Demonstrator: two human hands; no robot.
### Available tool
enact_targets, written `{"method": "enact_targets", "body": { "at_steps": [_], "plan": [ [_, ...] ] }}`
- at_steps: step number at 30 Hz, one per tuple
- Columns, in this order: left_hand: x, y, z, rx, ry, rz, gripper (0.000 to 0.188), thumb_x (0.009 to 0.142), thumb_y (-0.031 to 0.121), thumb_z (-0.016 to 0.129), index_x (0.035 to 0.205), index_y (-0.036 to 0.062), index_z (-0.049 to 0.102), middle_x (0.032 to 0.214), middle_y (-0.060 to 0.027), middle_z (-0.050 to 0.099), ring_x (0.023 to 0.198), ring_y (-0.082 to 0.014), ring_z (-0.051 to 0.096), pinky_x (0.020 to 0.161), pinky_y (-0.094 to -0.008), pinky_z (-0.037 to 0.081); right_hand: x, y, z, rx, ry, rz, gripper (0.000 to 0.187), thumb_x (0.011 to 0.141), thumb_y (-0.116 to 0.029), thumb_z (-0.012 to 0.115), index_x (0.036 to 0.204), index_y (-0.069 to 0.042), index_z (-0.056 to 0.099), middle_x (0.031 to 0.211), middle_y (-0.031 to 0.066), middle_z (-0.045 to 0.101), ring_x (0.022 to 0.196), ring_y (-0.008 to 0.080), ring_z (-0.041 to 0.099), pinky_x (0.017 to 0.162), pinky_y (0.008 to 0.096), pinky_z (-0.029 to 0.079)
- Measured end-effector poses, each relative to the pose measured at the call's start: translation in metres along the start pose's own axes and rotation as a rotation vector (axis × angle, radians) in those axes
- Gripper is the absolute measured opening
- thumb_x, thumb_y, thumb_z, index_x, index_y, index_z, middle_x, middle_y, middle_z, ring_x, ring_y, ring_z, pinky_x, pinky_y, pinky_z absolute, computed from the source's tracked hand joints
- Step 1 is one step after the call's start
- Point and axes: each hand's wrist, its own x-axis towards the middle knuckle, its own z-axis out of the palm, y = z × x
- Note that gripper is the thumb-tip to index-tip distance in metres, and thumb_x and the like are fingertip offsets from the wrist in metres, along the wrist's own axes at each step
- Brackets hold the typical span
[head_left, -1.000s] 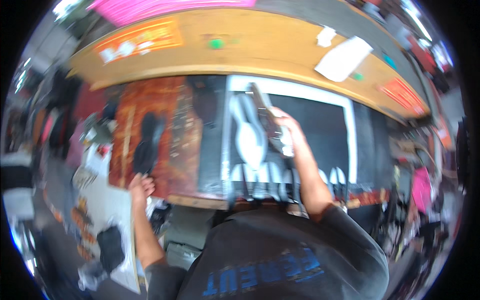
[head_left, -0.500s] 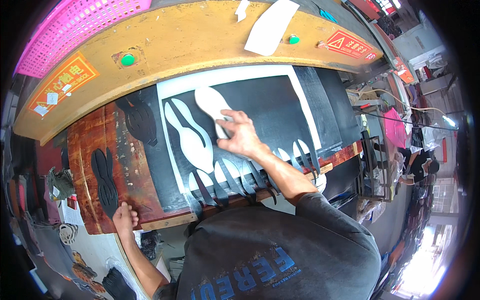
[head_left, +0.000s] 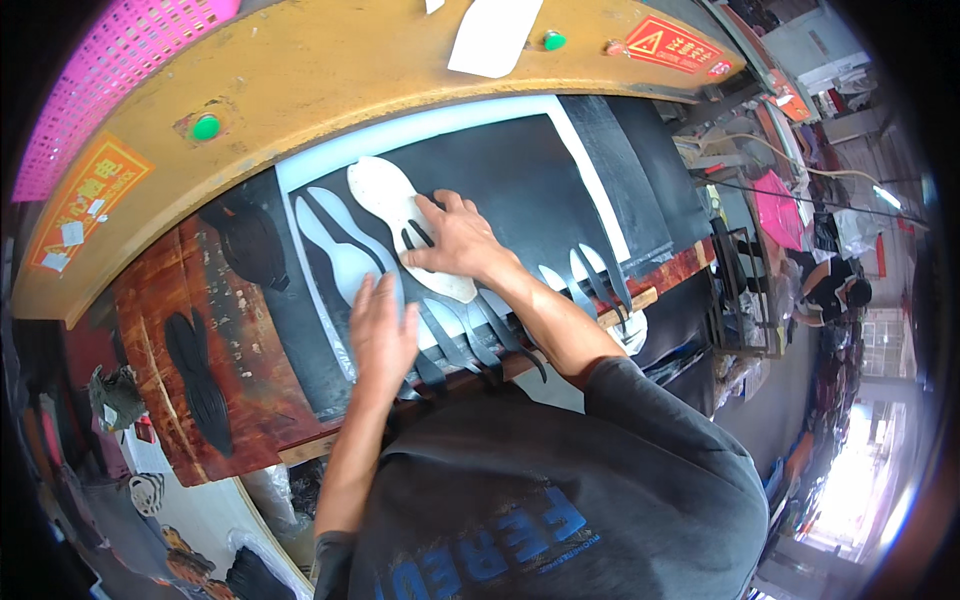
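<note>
A black sheet (head_left: 520,170) lies on a white board on the bench, with sole-shaped gaps where the white shows through. On the sheet rests a white sole-shaped cutting die (head_left: 383,188) with slots in its middle. My right hand (head_left: 458,238) grips it at the waist, thumb and fingers bent over its edges and slots. My left hand (head_left: 385,335), slightly blurred, hovers palm down over the cut-out gaps (head_left: 335,250), fingers apart and holding nothing. Narrow black offcut strips (head_left: 455,345) curl over the near edge.
Behind the bench runs a yellow machine beam (head_left: 340,90) with green buttons (head_left: 206,126). Black sole-shaped pieces lie at the left, one stack (head_left: 245,245) near the board and one (head_left: 198,385) on the reddish wood. A pink basket (head_left: 125,75) stands far left; a person (head_left: 830,290) is distant right.
My left hand has come from the bench's left edge to the board. My right hand and the die have shifted nearer, and the die now lies on the sheet. The view has shifted.
</note>
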Motion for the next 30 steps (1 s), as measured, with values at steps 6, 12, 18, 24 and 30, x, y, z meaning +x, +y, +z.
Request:
{"method": "enact_targets", "body": {
  "at_steps": [6, 12, 18, 24, 30],
  "plan": [
    [0.003, -0.01, 0.041, 0.11, 0.08, 0.087, 0.067, 0.093, 0.007, 0.06, 0.153, -0.0173, 0.042, 0.152, -0.0354, 0.053, 0.153, -0.0492, 0.043, 0.129, -0.059, 0.031, 0.002, -0.009, 0.043, -0.091, 0.227, -0.095, 0.083, 0.073, -0.038, 0.085, 0.15, -0.015, 0.064, 0.161, 0.0336, 0.041, 0.144, 0.0515, 0.044, 0.119, 0.0599, 0.038],
    [-0.007, -0.023, 0.051, 0.136, 0.12, 0.093, 0.067, 0.09, 0.003, 0.057, 0.152, -0.0171, 0.043, 0.15, -0.0352, 0.056, 0.151, -0.0496, 0.045, 0.129, -0.06, 0.032, 0.009, -0.007, 0.065, 0.014, 0.442, -0.163, 0.066, 0.068, -0.028, 0.08, 0.133, -0.016, 0.077, 0.154, 0.0185, 0.051, 0.135, 0.0459, 0.048, 0.113, 0.056, 0.04],
    [-0.003, -0.021, 0.052, 0.137, 0.132, 0.092, 0.065, 0.089, 0.002, 0.057, 0.15, -0.0172, 0.046, 0.148, -0.035, 0.058, 0.15, -0.0494, 0.046, 0.129, -0.0589, 0.032, 0.008, -0.017, 0.067, 0.015, 0.448, -0.072, 0.061, 0.071, -0.028, 0.08, 0.131, -0.018, 0.078, 0.154, 0.0154, 0.052, 0.135, 0.0467, 0.047, 0.112, 0.0569, 0.04],
    [-0.004, -0.02, 0.05, 0.145, 0.124, 0.07, 0.067, 0.088, 0.003, 0.058, 0.152, -0.0148, 0.046, 0.149, -0.0314, 0.059, 0.151, -0.0463, 0.046, 0.129, -0.0587, 0.032, 0.006, -0.021, 0.058, -0.06, 0.305, -0.016, 0.064, 0.08, -0.032, 0.081, 0.141, -0.014, 0.073, 0.156, 0.0201, 0.053, 0.138, 0.0488, 0.049, 0.113, 0.0573, 0.045],
    [-0.001, -0.015, 0.045, 0.161, 0.045, 0.103, 0.07, 0.092, 0.008, 0.061, 0.157, -0.0096, 0.043, 0.152, -0.03, 0.057, 0.154, -0.0458, 0.042, 0.13, -0.0599, 0.026, 0.011, 0.018, 0.001, 0.313, 0.182, 0.145, 0.066, 0.09, -0.041, 0.079, 0.145, -0.006, 0.068, 0.145, 0.0288, 0.061, 0.134, 0.0449, 0.06, 0.114, 0.0459, 0.05]
  ]
}}
